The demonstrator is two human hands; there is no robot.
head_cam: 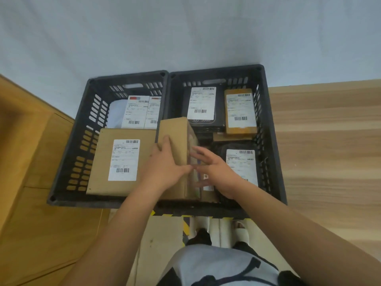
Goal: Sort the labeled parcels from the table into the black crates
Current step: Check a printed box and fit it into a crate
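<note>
Head view: your left hand (165,164) grips a brown cardboard parcel (177,141) standing on edge over the divide between the two black crates, fingers (165,141) curled on its top face. Your right hand (214,170) presses flat against its labeled side, fingers spread. Left crate (68,157) holds a flat labeled carton (121,162); right crate (272,141) holds several labeled parcels.

Two black slotted crates (68,162) stand side by side, walls touching. Over that shared wall a plain cardboard box (175,133) stands on edge. Left of it lies a flat brown labeled parcel (123,162); right of it, black and tan labeled parcels (240,110).
</note>
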